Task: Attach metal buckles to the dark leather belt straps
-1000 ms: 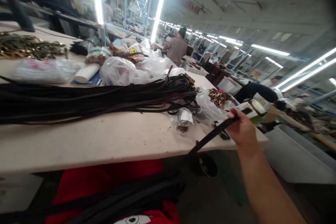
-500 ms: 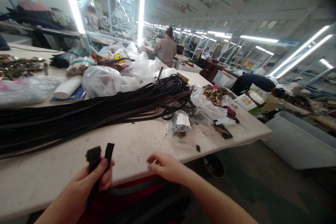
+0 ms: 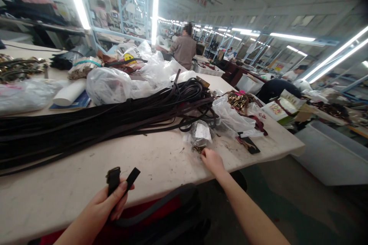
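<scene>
My left hand (image 3: 117, 199) is closed on a black strap (image 3: 114, 180) at the table's front edge; a buckle sits at the strap's upper end, and a flat strap end sticks up to the right between thumb and fingers. My right hand (image 3: 212, 160) is at the mouth of a small clear plastic bag (image 3: 202, 133) of small brass-coloured metal pieces (image 3: 198, 148). Its fingertips are pressed together at those pieces, and whatever they pinch is too small to make out. Behind both hands a long bundle of black straps (image 3: 115, 122) lies across the table (image 3: 161, 160).
Plastic bags (image 3: 109, 86), a white roll (image 3: 69, 93) and a heap of buckles (image 3: 21, 69) lie at the back left. Metal fittings (image 3: 238, 99) and a dark flat piece (image 3: 250, 143) lie right. A grey bin (image 3: 333, 157) stands beyond. A person (image 3: 184, 51) sits farther back.
My right hand has moved right and forward from the table's front edge to the small bag, its fingers now together. My left hand has shifted slightly right with the strap, whose free end tilts more rightward.
</scene>
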Demonstrator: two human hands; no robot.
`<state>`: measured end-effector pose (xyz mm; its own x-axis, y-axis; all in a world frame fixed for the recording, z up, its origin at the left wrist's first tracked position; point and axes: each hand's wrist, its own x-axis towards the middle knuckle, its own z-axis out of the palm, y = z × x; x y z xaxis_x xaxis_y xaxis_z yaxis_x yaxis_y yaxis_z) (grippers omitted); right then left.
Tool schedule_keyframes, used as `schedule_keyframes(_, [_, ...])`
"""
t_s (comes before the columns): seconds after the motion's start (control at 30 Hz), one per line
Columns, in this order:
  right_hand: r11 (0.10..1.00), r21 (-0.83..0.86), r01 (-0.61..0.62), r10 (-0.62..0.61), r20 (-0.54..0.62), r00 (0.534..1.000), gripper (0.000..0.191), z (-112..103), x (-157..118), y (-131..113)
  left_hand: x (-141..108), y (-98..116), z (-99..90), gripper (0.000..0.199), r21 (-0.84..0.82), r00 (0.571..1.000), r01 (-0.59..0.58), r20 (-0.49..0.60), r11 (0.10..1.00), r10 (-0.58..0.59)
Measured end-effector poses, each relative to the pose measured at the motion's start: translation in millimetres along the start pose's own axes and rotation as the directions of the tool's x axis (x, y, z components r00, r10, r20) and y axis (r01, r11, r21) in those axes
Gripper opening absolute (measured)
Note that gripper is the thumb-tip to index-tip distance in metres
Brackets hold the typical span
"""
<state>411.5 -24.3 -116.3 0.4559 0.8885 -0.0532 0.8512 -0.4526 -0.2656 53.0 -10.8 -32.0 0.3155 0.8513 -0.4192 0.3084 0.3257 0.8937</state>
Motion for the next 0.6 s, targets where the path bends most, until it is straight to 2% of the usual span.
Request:
schedule_keyframes(0.1, [0.993,0.117,-0.033,0.036,-0.026,0.999,0.014,0,7,3,0,-3,0.5,0.056,0.017,1.0,-0.004,0.016,1.0,0.004])
schedule_keyframes(0.2, [0.96,0.281,-0.005,0.02,-0.049,0.999,0.019,-3,13,1,-5,-1,1.0,0.056,0.009,0.999,-0.022,0.025,1.0,0.022])
schedule_keyframes(0.3, [0.898,0.439,0.044,-0.012,-0.076,0.997,0.016,-7,13,-2,-17,7,1.2,0.057,-0.025,1.0,-0.01,0.001,1.0,0.01])
schedule_keyframes(0.4, [0.812,0.582,0.048,-0.002,-0.079,0.997,0.02,-11,4,-7,-26,11,1.1,0.057,-0.011,0.999,-0.003,0.033,1.0,0.003])
schedule_keyframes(0.5, [0.688,0.724,0.045,-0.039,-0.024,0.999,0.032,-14,-17,-24,-24,7,3.3,0.056,-0.005,0.996,-0.011,0.09,1.0,0.011])
schedule_keyframes(0.6, [0.568,0.821,0.068,-0.144,0.018,0.989,0.035,-18,-48,-61,-17,3,10.3,0.054,-0.076,0.986,0.006,0.169,0.997,0.007])
